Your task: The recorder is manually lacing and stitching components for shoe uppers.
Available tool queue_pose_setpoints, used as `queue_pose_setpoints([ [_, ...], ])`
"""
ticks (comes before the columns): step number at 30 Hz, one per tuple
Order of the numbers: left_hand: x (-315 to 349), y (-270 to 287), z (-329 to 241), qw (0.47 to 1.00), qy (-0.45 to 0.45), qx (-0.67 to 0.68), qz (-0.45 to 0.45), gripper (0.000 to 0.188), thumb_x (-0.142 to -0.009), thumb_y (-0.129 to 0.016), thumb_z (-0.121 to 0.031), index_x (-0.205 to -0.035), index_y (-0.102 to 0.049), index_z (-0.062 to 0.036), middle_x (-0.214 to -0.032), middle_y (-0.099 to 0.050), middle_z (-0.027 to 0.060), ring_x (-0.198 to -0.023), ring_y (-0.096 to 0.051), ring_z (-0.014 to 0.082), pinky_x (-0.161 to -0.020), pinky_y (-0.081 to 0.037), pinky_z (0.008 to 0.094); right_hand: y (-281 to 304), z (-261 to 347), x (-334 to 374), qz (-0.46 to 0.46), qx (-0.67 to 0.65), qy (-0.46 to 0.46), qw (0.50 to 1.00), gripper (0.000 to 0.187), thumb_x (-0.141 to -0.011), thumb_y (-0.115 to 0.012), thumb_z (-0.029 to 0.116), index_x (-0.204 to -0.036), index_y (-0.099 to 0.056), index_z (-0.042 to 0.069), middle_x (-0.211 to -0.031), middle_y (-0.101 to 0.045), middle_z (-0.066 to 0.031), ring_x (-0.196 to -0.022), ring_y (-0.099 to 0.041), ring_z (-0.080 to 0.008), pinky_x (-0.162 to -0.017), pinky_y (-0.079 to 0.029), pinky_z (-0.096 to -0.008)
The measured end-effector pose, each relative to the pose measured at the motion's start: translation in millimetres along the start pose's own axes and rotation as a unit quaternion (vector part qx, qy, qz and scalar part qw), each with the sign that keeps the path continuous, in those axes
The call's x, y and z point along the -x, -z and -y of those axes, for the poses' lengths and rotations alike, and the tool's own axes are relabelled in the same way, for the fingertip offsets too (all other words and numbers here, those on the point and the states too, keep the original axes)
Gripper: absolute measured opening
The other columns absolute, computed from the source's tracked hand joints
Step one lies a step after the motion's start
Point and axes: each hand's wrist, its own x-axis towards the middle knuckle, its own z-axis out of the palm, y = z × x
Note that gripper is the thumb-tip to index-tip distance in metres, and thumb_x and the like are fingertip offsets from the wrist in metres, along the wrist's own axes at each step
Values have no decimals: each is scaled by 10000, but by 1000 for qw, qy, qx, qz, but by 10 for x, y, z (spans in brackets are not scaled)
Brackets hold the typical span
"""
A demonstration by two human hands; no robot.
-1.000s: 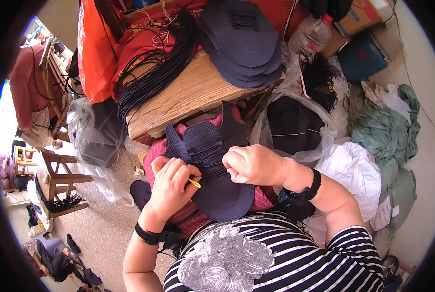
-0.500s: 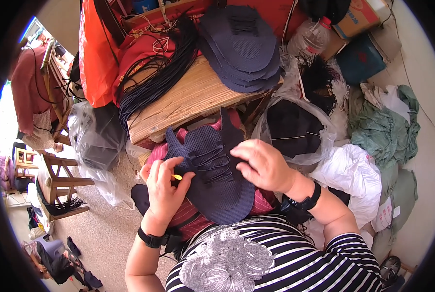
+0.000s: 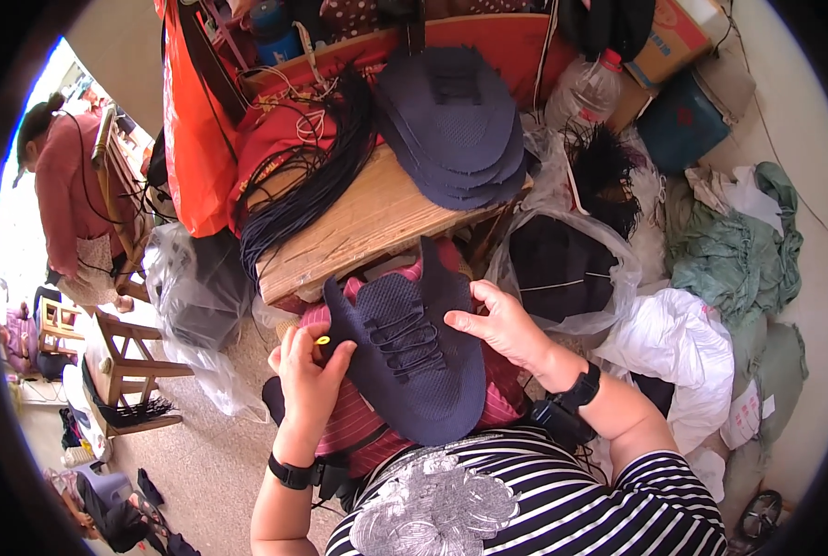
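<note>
A dark navy knitted shoe upper (image 3: 409, 371) lies spread over my lap, its toe end toward me. Black lace (image 3: 405, 338) zigzags across its tongue. My left hand (image 3: 307, 371) is closed at the upper's left edge, pinching a small tool with a yellow end (image 3: 322, 340); the rest of that tool is hidden by the fingers. On the other side, my right hand (image 3: 516, 338) has thumb and forefinger apart. Its thumb reaches over the upper's right edge, and I see nothing between the fingers.
Just beyond my lap stands a wooden bench (image 3: 331, 241) bearing a bundle of black laces (image 3: 307, 190) and a stack of navy uppers (image 3: 460, 120). Plastic bags (image 3: 562, 264) crowd the right. A wooden stool (image 3: 136, 357) and another person (image 3: 76, 195) are at left.
My right hand has opened its fingers and shifted slightly, its thumb now over the upper's edge. My left hand still pinches the yellow-ended tool, which has turned. The view has tilted up a little.
</note>
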Motion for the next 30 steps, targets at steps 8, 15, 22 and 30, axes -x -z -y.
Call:
queue_pose_setpoints([
  [8, -147, 44, 282, 955, 43, 294, 17, 159, -918, -767, -63, -860, -625, -20, -707, -479, -47, -660, -447, 76, -578, -364, 263, -123, 434, -97, 46, -425, -49, 903, 257, -1048, -613, 98, -1283, -648, 0, -1233, -711, -74, -1092, -676, -142, -992, -525, -295],
  [15, -215, 251, 155, 866, 137, 475, 73, 90, -998, -692, -73, -915, -662, -55, -844, -592, -89, -772, -495, 12, -711, -392, 184, -129, 472, -258, 24, -453, -94, 886, 252, -1027, -618, 91, -1258, -653, -6, -1191, -727, -99, -1066, -703, -186, -971, -560, -347],
  [22, -314, 277, 53, 823, 153, 546, 36, 122, -1043, -646, -154, -967, -687, -67, -849, -598, -96, -761, -479, 12, -700, -388, 207, -69, 882, -333, 59, -376, -17, 925, 278, -1042, -604, 84, -1305, -626, -1, -1249, -695, -61, -1124, -657, -135, -1019, -514, -314],
  [30, -236, 137, 224, 879, 113, 464, -8, 351, -1123, -484, -287, -986, -694, -41, -696, -380, -120, -643, -316, 1, -581, -232, 211, 200, 1394, -627, 2, -379, 12, 925, 293, -1036, -607, 99, -1318, -612, 19, -1244, -691, -54, -1115, -671, -151, -974, -548, -323],
])
